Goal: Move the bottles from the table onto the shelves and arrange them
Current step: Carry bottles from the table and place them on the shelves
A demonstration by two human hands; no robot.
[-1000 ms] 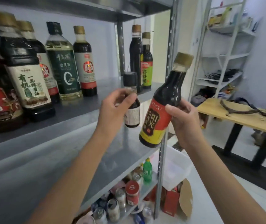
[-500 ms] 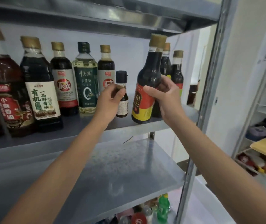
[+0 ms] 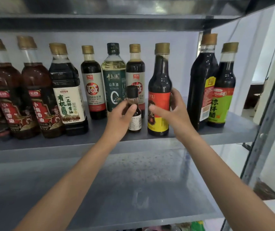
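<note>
- Left hand pinches the small black-capped bottle: thumb across the front just under the neck, fingers curled behind.
- That bottle is upright with its base on the shelf, near the front edge and in front of the green oil bottle and a white-labelled bottle.
- Right hand wraps the red-and-yellow-labelled bottle at label height — thumb on the front, fingers round the right side.
- This one also stands upright on the shelf, just right of the small bottle and not touching it. It is well apart from the tall dark bottle and the green-labelled bottle further right.
- Versus half a second ago, both bottles have gone from being held over the shelf's front edge to sitting on it. The bigger one was leaning — now straight. Both grips unchanged.
</note>
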